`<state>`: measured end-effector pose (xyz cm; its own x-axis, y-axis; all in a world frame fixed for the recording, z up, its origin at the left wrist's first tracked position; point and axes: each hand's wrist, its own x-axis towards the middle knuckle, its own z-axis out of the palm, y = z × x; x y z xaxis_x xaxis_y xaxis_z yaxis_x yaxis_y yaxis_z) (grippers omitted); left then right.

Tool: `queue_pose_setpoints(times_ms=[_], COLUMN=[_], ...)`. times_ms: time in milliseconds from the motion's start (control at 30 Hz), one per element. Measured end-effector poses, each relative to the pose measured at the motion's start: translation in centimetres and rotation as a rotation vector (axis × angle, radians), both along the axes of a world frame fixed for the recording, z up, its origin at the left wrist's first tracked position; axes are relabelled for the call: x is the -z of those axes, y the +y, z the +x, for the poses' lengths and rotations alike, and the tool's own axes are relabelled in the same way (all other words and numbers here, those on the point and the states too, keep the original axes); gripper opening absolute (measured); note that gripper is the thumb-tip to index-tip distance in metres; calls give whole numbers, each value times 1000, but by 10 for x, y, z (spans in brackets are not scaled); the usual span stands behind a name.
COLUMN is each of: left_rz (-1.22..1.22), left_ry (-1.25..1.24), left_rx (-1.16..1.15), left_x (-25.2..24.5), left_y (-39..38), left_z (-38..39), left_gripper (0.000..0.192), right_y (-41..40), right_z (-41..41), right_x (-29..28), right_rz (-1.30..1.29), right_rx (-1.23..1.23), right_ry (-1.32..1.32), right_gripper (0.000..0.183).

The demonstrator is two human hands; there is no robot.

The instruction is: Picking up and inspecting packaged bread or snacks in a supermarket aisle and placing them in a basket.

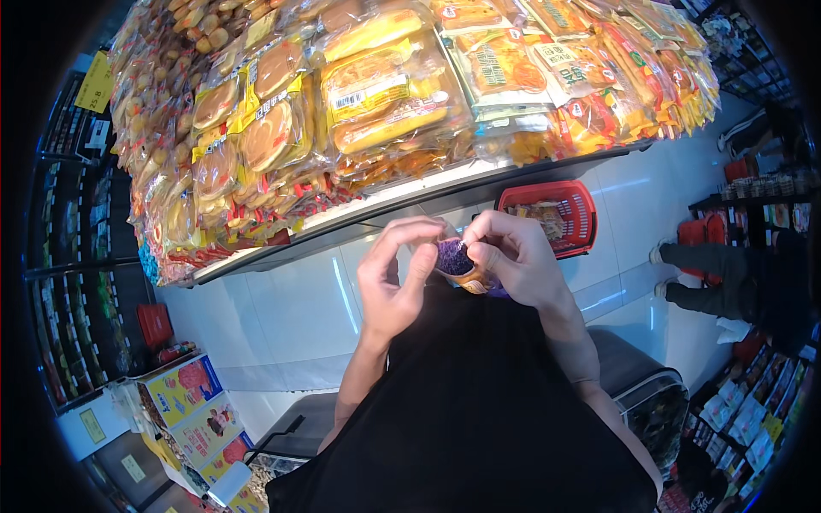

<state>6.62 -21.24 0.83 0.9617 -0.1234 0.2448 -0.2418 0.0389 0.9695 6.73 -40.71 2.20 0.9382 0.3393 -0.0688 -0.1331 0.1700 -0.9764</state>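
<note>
A small purple, crumbly-looking food item [454,258] in an orange-brown and purple wrapper [473,281] is between my hands, close to my black top. My right hand [513,256] pinches the wrapper's upper right edge between thumb and fingertips. At the item's left side is my left hand [397,276], its thumb and curled fingers around that edge; whether its fingertips grip the wrapper cannot be told. Beyond both hands, the display bears packaged round pancakes [269,136], long yellow packaged breads [372,77] and other bagged bread [500,64].
A red shopping basket [580,221] holding packets stands on the floor below the display's edge [410,192]. At the right, a person [712,279] stands beside another red basket. Printed cartons [199,417] are at lower left, and dark bins stand on both sides of me.
</note>
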Motion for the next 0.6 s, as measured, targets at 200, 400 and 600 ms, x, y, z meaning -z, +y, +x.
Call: queue_pose_setpoints(times_ms=[200, 400, 600], left_rz=[82, 67, 0], left_ry=[-96, 70, 186], left_rx=[93, 109, 152], left_x=[-9, -3, 0], left_y=[3, 1, 1], left_z=[6, -2, -9], left_gripper=[9, 15, 18], right_y=[0, 1, 1], right_z=[3, 0, -4], right_x=[0, 1, 0], right_rz=[-167, -224, -354], right_rx=[-92, -72, -45], right_ry=[-230, -268, -377], right_gripper=[8, 7, 5])
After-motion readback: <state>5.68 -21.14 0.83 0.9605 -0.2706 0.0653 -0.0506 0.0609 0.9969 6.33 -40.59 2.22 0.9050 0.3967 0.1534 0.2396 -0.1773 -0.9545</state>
